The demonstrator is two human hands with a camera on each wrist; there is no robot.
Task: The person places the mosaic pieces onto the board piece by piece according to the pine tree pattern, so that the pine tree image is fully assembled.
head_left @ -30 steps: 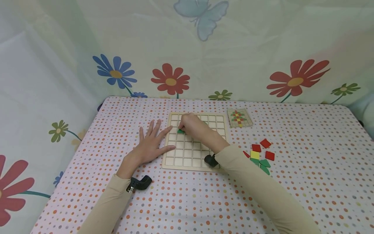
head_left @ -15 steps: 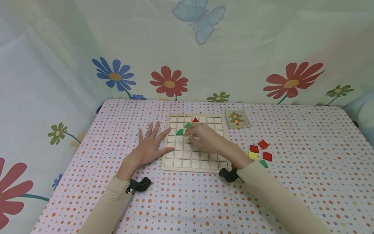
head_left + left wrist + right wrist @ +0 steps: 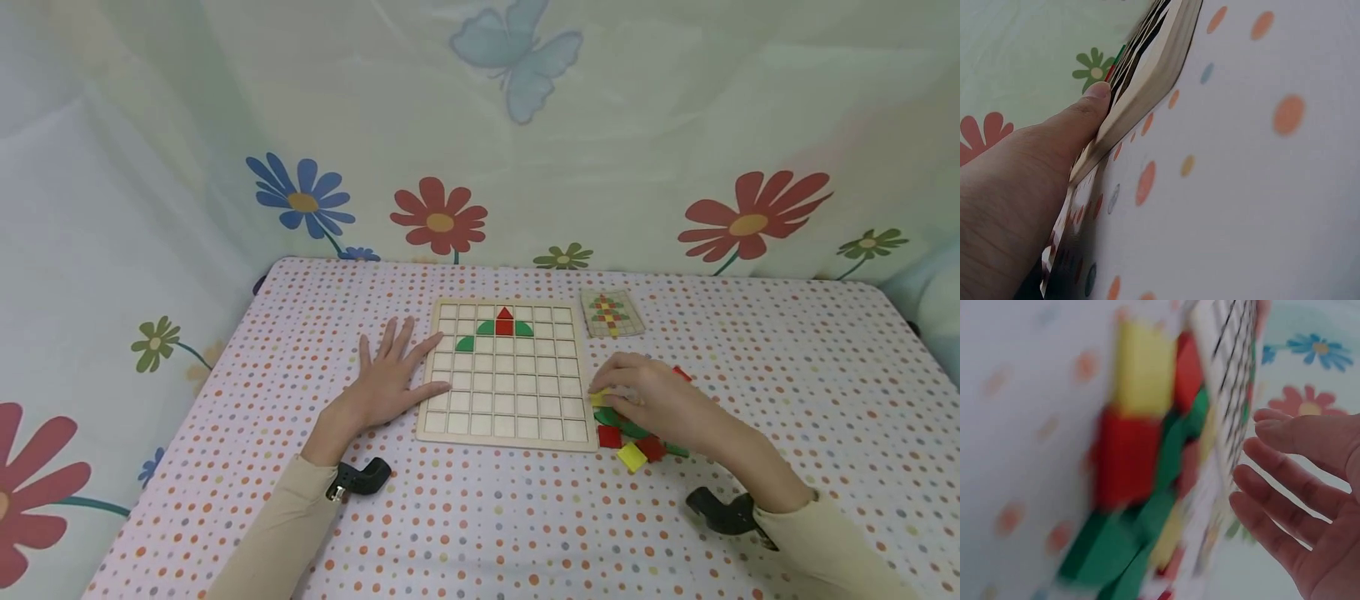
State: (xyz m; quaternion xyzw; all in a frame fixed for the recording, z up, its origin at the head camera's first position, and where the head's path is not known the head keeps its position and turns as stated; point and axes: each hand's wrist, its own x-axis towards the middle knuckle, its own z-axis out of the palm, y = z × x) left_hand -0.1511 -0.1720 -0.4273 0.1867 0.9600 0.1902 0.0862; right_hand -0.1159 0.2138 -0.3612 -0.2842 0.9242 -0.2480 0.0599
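My left hand (image 3: 386,379) lies spread on the table, its thumb and forefinger on the left edge of a wooden grid board (image 3: 513,444). In the left wrist view, the thumb (image 3: 1085,112) presses on the board's rim. On the board sit a red triangle (image 3: 505,313), a red square (image 3: 504,328) beneath it, and green quarter-round tiles (image 3: 465,343). My right hand (image 3: 660,404) hovers over loose tiles right of the board. A yellow square tile (image 3: 602,399) shows by its fingertips in the head view. The right wrist view shows the fingers (image 3: 1279,525) loosely bent, with nothing between them.
A pattern card (image 3: 612,313) with a tree drawn in coloured tiles lies behind the board, to its right. Another yellow tile (image 3: 632,457) and a red tile (image 3: 609,437) lie at the near side of the heap. A flowered cloth backdrop (image 3: 637,167) hangs behind the dotted table.
After letting go of a green tile on the board, my right hand has moved right to the loose tiles. The tiles on the board are now uncovered. My left hand has stayed in place.
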